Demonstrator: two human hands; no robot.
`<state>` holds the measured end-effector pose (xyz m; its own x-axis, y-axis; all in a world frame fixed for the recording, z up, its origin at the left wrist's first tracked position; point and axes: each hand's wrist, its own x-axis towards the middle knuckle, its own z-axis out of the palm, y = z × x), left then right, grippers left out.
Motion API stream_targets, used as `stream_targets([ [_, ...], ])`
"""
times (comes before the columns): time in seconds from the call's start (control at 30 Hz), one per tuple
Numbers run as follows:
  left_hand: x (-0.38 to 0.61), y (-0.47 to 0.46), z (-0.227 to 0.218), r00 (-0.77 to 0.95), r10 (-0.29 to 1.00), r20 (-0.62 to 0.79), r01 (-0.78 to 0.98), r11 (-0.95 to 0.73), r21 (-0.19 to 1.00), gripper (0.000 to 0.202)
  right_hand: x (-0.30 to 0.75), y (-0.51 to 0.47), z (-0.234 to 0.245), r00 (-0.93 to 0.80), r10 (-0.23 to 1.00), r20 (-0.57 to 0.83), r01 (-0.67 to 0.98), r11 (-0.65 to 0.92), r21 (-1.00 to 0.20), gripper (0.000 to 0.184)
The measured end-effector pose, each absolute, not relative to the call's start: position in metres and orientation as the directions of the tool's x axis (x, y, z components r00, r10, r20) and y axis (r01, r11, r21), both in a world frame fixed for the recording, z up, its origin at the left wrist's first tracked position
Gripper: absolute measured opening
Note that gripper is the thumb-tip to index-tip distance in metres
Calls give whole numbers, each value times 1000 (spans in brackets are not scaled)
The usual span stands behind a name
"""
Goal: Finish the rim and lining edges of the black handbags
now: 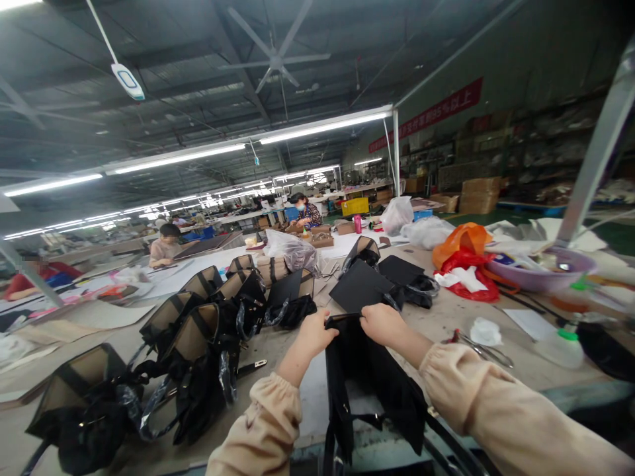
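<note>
Our left grip [313, 336] and right grip [384, 325] pinch a black handbag [391, 383]. Its long axis points toward eleven o'clock.

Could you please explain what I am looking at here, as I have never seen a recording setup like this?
Of course. There is no machine here: the picture comes from one camera worn on a person's head, looking forward and down. The sleeved arms reaching in from below are that person's own.

The left hand and right hand both grip the far top edge of a black bag, which stands open towards the camera. On the table, more black bags are grouped to the left. To the right are a purple basin, a red plastic bag and a green-capped bottle. Other people sit farther back.
</note>
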<state>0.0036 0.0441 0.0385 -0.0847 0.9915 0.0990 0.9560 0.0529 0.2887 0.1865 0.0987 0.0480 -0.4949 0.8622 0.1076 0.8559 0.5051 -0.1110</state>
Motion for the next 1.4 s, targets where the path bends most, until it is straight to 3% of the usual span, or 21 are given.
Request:
stream_targets([
  [0.07, 7, 43, 39, -140, 986, 87, 976, 123, 178, 28, 186, 98, 46, -489, 865, 112, 858, 500, -119, 33],
  [0.27, 19, 41, 43, -224, 972, 76, 973, 219, 65, 38, 186, 99, 46, -475, 873, 110, 865, 487, -126, 33],
  [1.17, 17, 51, 48, -241, 969, 47, 968, 236, 82, 38, 185, 95, 46, -429, 895, 123, 884, 444, -149, 30],
  [1.4, 16, 51, 53, -72, 992, 108, 995, 64, 80, 37, 191, 101, 43, -459, 879, 126, 864, 475, -168, 29],
])
